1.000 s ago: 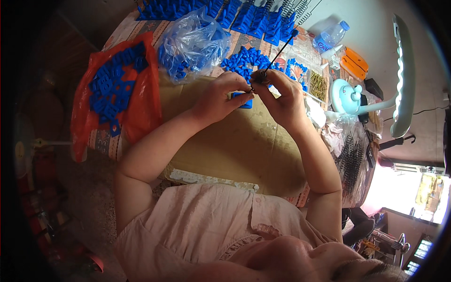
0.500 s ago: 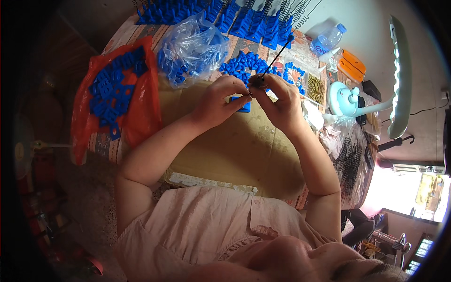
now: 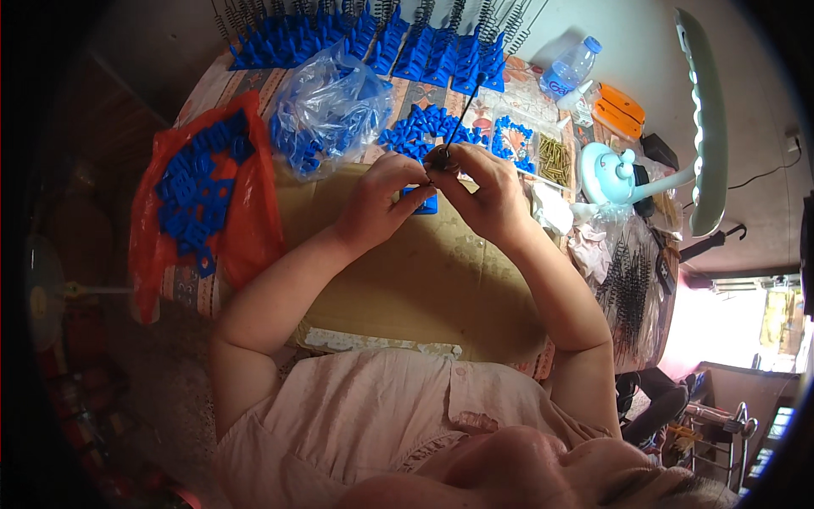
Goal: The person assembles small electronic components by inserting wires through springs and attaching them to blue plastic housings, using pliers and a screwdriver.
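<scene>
Over the cardboard, my right hand is closed round a thin black wire rod, which slants up and away to a small blue piece at its far tip. A dark lump, perhaps coiled wire, shows between those fingers. My left hand pinches with thumb and forefinger at the rod's near end, touching the right fingertips; the exact grip is partly hidden. Just beneath the hands lies a blue square plastic base, partly covered by my left thumb.
Cardboard covers the table's near part. A red bag of blue parts lies left, beside a clear bag. Small blue pieces, brass-coloured pins and a lamp stand right. Blue bases with springs line the back.
The whole view has shifted slightly, so the table sits lower and further left. Both hands keep their pinch on the rod, which now points a little more steeply upward.
</scene>
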Tool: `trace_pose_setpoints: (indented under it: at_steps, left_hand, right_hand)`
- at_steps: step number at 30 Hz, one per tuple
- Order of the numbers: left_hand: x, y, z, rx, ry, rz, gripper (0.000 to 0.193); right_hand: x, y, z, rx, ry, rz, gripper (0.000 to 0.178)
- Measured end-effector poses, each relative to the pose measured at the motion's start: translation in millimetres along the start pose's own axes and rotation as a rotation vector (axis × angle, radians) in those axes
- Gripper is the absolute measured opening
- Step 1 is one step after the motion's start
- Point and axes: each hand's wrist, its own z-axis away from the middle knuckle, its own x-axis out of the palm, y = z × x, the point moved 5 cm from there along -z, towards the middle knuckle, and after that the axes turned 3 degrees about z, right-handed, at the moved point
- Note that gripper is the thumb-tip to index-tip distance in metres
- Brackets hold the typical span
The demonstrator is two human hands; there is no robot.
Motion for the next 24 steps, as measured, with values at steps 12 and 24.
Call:
trace_pose_setpoints:
  at_steps: [12, 24]
  left_hand:
    - [-0.9, 0.5, 0.8, 0.031, -0.011, -0.043, 0.017]
    - [-0.8, -0.6, 0.8, 0.002, -0.009, -0.015, 0.017]
  right_hand:
    - [0.3, -2.7, 0.1, -0.015, 0.0, 0.009, 0.024]
    - [0.3, -3.2, -1.0, -0.008, 0.004, 0.016, 0.025]
